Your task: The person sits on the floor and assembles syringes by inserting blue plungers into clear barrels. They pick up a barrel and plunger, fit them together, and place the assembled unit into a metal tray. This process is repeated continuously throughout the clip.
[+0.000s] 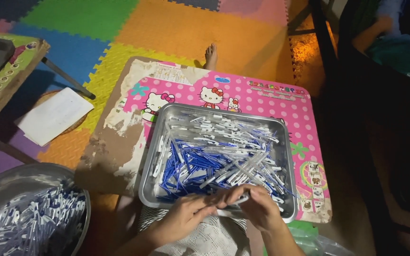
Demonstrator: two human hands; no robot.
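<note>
Clear plastic pen barrel (241,199), pinched between right hand (257,206) and left hand (188,214), both closed on it at six o'clock of the steel tray (288,156). Blue refills (191,163) fill the tray. Round metal bowl (5,182) sits at eight o'clock.

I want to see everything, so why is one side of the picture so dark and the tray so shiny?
Head view: light falls on the metal tray and pink table, so the tray rim glares; the right side lies in deep shadow; the left hand and right hand look slightly blurred.
</note>
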